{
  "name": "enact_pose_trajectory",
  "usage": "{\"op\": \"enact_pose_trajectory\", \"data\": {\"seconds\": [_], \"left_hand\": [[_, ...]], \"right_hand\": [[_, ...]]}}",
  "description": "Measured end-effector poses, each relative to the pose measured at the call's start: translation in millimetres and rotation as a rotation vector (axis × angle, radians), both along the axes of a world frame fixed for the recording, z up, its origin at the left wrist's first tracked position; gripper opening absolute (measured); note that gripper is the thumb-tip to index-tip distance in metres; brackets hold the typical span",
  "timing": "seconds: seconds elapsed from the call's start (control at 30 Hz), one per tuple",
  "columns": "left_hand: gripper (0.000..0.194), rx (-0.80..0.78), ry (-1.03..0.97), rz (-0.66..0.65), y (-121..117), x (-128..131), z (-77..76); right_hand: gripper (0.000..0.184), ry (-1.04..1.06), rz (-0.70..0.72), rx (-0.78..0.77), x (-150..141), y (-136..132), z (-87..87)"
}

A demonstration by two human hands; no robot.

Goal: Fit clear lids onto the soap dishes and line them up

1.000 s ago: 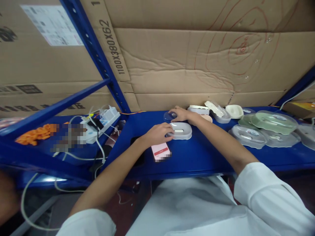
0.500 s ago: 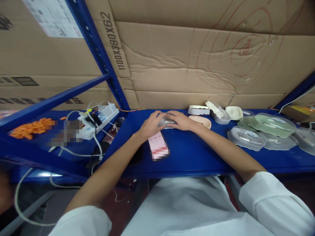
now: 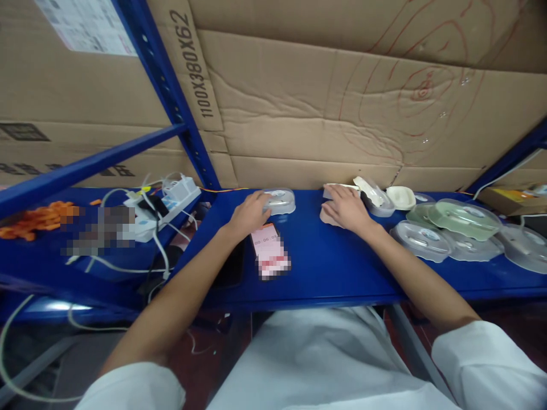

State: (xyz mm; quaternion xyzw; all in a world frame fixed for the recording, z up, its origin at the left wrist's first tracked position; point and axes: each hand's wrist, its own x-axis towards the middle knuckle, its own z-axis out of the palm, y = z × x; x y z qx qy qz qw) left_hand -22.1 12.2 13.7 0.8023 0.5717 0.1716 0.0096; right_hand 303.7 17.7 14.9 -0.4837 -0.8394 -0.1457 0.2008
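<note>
My left hand (image 3: 248, 213) rests on the blue shelf (image 3: 325, 267) with its fingers touching a closed clear plastic box (image 3: 280, 200) that has a white piece inside. My right hand (image 3: 347, 206) lies flat, fingers spread, on a beige oval dish (image 3: 325, 215) beside a group of white and cream dish parts (image 3: 376, 195). A phone with a pink screen (image 3: 269, 249) lies just in front of the left hand.
Clear and green oval lids and trays (image 3: 461, 228) are piled at the right. A white power strip with cables (image 3: 166, 202) and orange pieces (image 3: 34, 219) sit on the left shelf. Cardboard (image 3: 325, 102) backs the shelf; a blue upright (image 3: 171, 97) slants at left.
Both hands were together on the clear box. The left hand has pushed it back to the left, and the right hand has moved right onto the beige dish.
</note>
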Motion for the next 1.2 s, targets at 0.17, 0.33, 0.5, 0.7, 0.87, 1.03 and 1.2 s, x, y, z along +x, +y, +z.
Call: {"op": "enact_pose_trajectory", "data": {"seconds": [0.17, 0.33, 0.5, 0.7, 0.87, 1.03, 1.2], "left_hand": [[0.072, 0.002, 0.042, 0.068, 3.9, -1.4, -4.4], [0.065, 0.101, 0.034, -0.093, -7.4, 9.8, 0.9], [0.054, 0.198, 0.019, -0.192, -13.7, 15.5, 2.3], [0.047, 0.154, -0.005, -0.393, -14.3, 17.3, 1.9], [0.051, 0.072, 0.038, -0.57, -15.9, 19.2, -2.5], [0.037, 0.071, 0.06, -0.582, -11.3, 16.8, -10.1], [0.033, 0.024, 0.05, -0.572, -13.1, 17.0, -5.4]], "right_hand": [[0.043, -0.008, -0.077, -0.047, 24.4, -6.1, -2.4], [0.039, 0.071, 0.146, -0.049, 8.7, -6.8, -4.3], [0.031, 0.101, -0.007, -0.04, 10.4, -19.6, 13.3], [0.039, -0.074, 0.099, -0.345, 2.2, -33.8, 10.9], [0.035, 0.064, 0.55, -0.356, -13.1, -28.8, -6.2], [0.037, 0.187, 0.448, -0.197, -5.6, -21.5, -1.9], [0.047, 0.153, 0.077, -0.028, 25.8, -2.1, -3.9]]}}
